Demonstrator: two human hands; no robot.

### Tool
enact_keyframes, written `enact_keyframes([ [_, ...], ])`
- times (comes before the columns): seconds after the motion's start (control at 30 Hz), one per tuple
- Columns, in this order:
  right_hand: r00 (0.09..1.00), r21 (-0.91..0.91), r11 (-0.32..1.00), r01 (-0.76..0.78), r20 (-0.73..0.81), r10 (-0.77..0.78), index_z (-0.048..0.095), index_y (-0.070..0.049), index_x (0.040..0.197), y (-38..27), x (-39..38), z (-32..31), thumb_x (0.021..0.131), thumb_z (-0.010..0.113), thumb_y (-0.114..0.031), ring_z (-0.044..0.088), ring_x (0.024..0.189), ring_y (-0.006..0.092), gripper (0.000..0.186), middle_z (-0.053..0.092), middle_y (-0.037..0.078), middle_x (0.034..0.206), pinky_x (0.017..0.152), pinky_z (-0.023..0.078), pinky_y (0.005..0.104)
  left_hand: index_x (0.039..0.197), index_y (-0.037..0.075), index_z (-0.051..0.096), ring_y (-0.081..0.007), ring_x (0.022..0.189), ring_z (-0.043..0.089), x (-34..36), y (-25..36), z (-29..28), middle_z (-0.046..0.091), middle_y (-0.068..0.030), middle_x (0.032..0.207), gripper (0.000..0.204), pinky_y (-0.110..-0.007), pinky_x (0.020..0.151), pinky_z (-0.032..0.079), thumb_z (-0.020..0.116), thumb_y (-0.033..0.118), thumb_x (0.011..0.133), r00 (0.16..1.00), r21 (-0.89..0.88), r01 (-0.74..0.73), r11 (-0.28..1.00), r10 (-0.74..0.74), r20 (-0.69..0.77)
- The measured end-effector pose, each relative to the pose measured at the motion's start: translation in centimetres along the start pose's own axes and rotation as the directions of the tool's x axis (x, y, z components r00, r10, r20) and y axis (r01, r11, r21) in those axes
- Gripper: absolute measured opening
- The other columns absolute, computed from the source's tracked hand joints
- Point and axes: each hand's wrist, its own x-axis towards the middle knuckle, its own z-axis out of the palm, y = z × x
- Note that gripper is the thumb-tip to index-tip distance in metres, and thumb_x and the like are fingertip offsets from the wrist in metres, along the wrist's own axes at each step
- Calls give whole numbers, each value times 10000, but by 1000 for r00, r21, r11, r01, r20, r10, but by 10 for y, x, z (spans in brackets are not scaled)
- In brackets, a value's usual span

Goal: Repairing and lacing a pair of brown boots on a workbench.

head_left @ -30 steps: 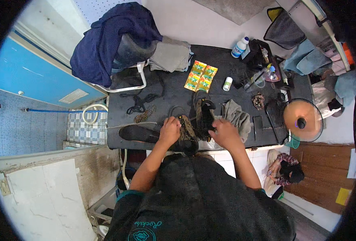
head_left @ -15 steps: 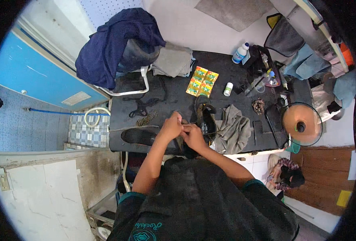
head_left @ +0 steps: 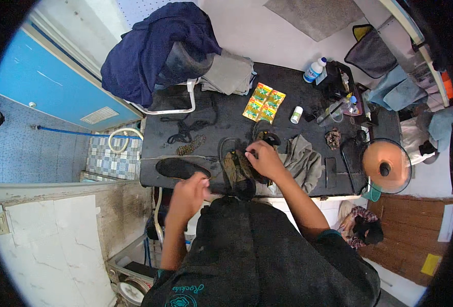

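Two dark sneakers with brown-olive patches rest at the front middle of the black table. My right hand [head_left: 266, 159] is over them, its thumb and fingertips pinched together beside the upper of the nearer shoe [head_left: 236, 171]; what they hold, if anything, is too small to make out. Beyond that hand lies the other shoe [head_left: 267, 136], partly covered. At the table's front edge my left hand [head_left: 186, 198] is raised, its fingers curled and smeared by motion. Just past it is a dark insole [head_left: 178, 168]. Behind the insole lie a brown patterned shoelace [head_left: 190, 146] and black laces [head_left: 184, 130].
A crumpled grey cloth [head_left: 304, 162] lies right of the shoes. Further back are yellow-green sachets [head_left: 265, 103], a small white bottle [head_left: 296, 114] and a blue-capped bottle [head_left: 314, 70]. A fan [head_left: 386, 166] stands at the right. Another person [head_left: 362, 225] sits beyond it.
My hands were together over the nearer shoe and are now apart. The left has swung back toward my body and left; the right has shifted slightly right and up.
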Motion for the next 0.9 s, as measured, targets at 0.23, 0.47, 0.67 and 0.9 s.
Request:
enact_keyframes([
  [0.23,956,-223,951,216,247,-159,766,-98,986,38,21,76,901,669,-154,707,970,394,141,713,185,1032,864,590,481,957,12,721,-349,881,710,-56,-33,-44,699,-194,877,281,-437,775,545,673,289,971,907,347,-98,933,-60,416],
  [0.47,894,-503,796,336,437,-101,736,-57,993,19,19,82,880,636,-123,710,964,390,165,718,176,1028,842,597,483,1138,-19,709,-418,1082,665,-64,-140,21,661,-266,1199,479,-502,930,544,722,408,921,819,576,126,808,-412,398],
  [0.67,936,-217,940,263,294,-195,661,-12,974,14,30,52,900,593,-79,704,932,394,121,703,191,943,830,573,472,1395,19,564,-419,1335,522,22,-98,61,546,-239,1432,478,-458,1098,440,670,246,989,990,63,-127,990,122,72],
  [0.9,970,659,715,234,-113,-213,468,-80,981,-79,58,-67,1107,481,-241,652,969,181,205,621,66,924,869,521,348,1504,35,447,-402,1426,435,89,-49,107,430,-215,1548,622,-465,1166,377,691,259,977,931,64,-362,930,364,-29],
])
